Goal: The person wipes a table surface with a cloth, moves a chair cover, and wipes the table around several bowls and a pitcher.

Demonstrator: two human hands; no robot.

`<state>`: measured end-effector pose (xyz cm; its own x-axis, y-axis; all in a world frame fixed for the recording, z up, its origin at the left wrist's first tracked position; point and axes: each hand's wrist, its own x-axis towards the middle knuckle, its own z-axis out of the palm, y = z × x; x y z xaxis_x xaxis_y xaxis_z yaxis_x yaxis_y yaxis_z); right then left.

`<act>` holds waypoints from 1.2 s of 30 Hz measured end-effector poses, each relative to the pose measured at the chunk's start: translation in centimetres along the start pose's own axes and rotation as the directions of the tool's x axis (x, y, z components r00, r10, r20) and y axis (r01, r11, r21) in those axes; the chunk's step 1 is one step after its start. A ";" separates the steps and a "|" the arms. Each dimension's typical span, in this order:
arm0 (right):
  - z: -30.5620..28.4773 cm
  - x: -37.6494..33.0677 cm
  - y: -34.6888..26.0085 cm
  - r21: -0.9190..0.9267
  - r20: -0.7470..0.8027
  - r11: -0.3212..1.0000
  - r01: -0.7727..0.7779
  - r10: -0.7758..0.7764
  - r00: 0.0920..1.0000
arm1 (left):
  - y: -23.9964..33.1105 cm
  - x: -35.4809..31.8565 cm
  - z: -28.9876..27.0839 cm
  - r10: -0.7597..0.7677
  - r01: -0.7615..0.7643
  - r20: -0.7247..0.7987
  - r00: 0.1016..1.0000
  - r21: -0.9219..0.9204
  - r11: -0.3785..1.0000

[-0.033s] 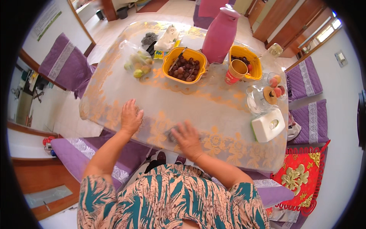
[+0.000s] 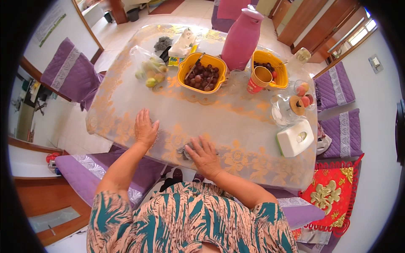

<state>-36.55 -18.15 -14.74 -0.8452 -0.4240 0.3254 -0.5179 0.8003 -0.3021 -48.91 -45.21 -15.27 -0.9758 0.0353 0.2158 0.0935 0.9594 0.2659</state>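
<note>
My left hand point(image 2: 146, 130) lies flat on the patterned table cover point(image 2: 236, 126) near the front left, fingers stretched out and holding nothing. To its right, near the front edge, my right hand point(image 2: 205, 157) presses down with spread fingers. Under its palm and fingers is a crumpled grey cloth point(image 2: 184, 152), mostly hidden, with its left side showing. Beyond both hands stands a yellow basket of grapes point(image 2: 181, 75). A clear plastic bag of green and yellowish fruit point(image 2: 148, 67) sits to that basket's left.
A pink thermos jug point(image 2: 241, 40), a second yellow basket point(image 2: 283, 79) and stacked paper cups point(image 2: 258, 80) stand at the back. Along the right side are a glass pot with wooden lid point(image 2: 283, 110), peaches point(image 2: 303, 89) and a white tissue box point(image 2: 296, 138). Purple-covered chairs point(image 2: 69, 71) surround the table.
My right hand has shifted slightly left and looks sharper than before, with more of the grey cloth showing beside it. My left hand stays in place on the table.
</note>
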 end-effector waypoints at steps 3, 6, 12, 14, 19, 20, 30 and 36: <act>-0.3 0.4 2.9 -0.022 -0.036 0.999 -0.039 0.038 0.999 | 2.1 0.4 4.2 -0.078 0.084 -0.200 0.977 0.021 0.996; -2.9 1.2 9.4 -0.191 -0.138 0.922 -0.336 0.314 0.939 | 3.0 -0.2 3.5 -0.118 0.126 -0.194 0.974 0.029 0.992; -2.0 2.2 13.3 -0.405 -0.552 0.438 -0.803 0.583 0.596 | 3.5 -0.3 3.0 -0.123 0.136 -0.187 0.975 0.058 0.989; -0.4 4.8 9.4 -0.156 -0.296 0.780 -0.606 0.548 0.782 | 3.2 -0.5 2.8 -0.141 0.152 -0.163 0.977 0.057 0.987; 1.5 6.5 1.8 0.083 0.020 0.982 -0.167 0.165 0.986 | 3.2 0.0 2.8 -0.144 0.152 -0.158 0.977 0.037 0.988; 1.5 6.5 2.6 0.076 0.030 0.989 -0.124 0.122 0.992 | 3.2 0.0 2.7 -0.143 0.151 -0.157 0.977 0.038 0.988; -7.5 0.0 12.2 -0.346 -0.265 0.803 -0.485 0.412 0.872 | 3.6 0.0 2.7 -0.148 0.159 -0.154 0.977 0.062 0.985; -8.6 -3.3 8.9 -0.158 0.002 0.878 -0.453 0.459 0.889 | 3.4 0.0 2.9 -0.127 0.145 -0.159 0.979 0.108 0.983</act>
<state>-37.26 -6.01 -10.80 -0.9888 -0.0107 0.1488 -0.0511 0.9613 -0.2706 -49.19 -41.17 -17.07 -0.9359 -0.1314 0.3267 -0.0708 0.9790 0.1909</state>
